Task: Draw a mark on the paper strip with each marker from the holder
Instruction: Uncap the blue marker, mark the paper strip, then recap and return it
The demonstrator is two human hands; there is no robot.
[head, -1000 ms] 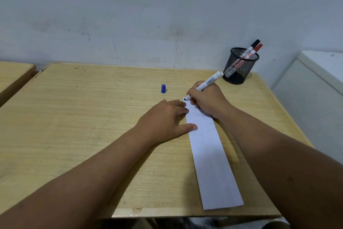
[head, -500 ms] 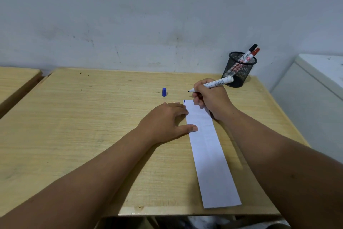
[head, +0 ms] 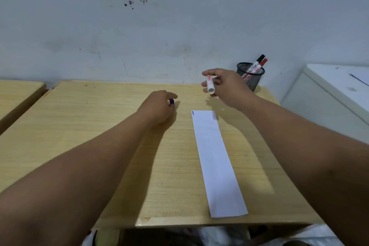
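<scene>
A white paper strip (head: 216,162) lies lengthwise on the wooden desk (head: 99,126), with a short blue mark (head: 192,112) at its far left corner. My right hand (head: 225,84) hovers above the strip's far end and grips a white marker (head: 210,86), its rear end pointing at me. My left hand (head: 159,104) rests on the desk left of the strip, fingers closed around the small blue cap (head: 172,102). A black mesh holder (head: 250,76) at the back right holds a black-capped marker (head: 257,62) and a red-capped marker (head: 261,64).
A grey-white wall (head: 179,26) runs behind the desk. A second wooden desk (head: 18,90) stands at the left, a white cabinet (head: 329,94) at the right. The desk's front edge (head: 199,223) is close to me.
My right hand lifted the marker off the strip and turned it upright. My left hand left the paper and moved back left onto the blue cap. A blue mark now shows on the strip.
</scene>
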